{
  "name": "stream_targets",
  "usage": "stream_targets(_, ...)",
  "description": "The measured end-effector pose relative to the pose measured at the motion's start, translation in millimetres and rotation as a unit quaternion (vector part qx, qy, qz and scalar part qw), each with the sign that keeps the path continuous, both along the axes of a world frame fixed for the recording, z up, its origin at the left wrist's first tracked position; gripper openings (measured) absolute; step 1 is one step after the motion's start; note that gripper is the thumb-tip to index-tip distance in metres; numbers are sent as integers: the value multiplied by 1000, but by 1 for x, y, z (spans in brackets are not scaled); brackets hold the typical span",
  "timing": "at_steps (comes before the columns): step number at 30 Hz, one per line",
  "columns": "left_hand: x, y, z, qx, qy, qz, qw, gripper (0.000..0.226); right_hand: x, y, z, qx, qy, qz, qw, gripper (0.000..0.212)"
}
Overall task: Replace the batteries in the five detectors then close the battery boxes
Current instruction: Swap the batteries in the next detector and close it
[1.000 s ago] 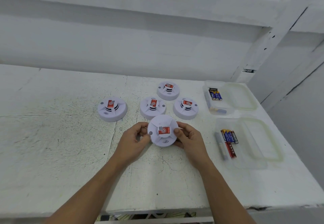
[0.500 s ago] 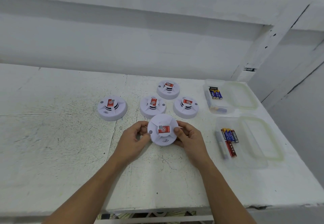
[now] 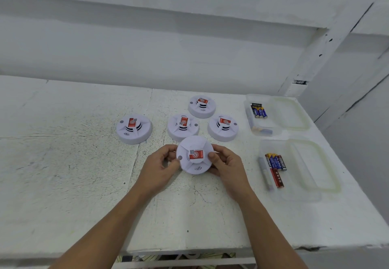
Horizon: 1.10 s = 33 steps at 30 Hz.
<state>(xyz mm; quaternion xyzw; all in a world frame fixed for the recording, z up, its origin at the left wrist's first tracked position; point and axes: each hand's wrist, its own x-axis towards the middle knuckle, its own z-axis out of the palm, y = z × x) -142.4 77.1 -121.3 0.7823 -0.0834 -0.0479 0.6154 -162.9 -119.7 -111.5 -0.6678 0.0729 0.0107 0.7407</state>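
I hold a round white detector with a red label just above the table, tilted toward me. My left hand grips its left rim and my right hand grips its right rim. Several more white detectors stand face up behind it: one at the left, one in the middle, one at the back and one at the right. Batteries lie in a clear box at the right, and more batteries lie in a second clear box behind.
The near clear box and the far clear box sit by the white table's right edge, each with its lid beside it. A white wall rises behind the table. The table's front edge runs below my forearms.
The detector in my hands has tipped up a little toward me. Both hands keep their grip in nearly the same place.
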Motion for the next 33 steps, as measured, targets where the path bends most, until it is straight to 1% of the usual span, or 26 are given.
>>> stream_targets(14, -2, 0, 1, 0, 5, 0, 1000, 25, 0, -2, -1, -3, 0, 4, 1000, 21)
stream_targets(20, -2, -1, 2, -2, 2, 1, 1000, 35, 2, -4, -6, -5, 7, 7, 1000, 25)
stream_targets(27, -1, 0, 1, 7, -3, 0, 1000, 32, 2, -4, -5, -3, 3, 7, 1000, 24)
stream_targets(31, -1, -1, 1, 8, -2, 4, 1000, 28, 2, -4, -7, -12, 6, 7, 1000, 29)
stream_targets(33, -2, -2, 2, 5, -1, 5, 1000, 30, 2, -4, -7, -13, 7, 7, 1000, 30)
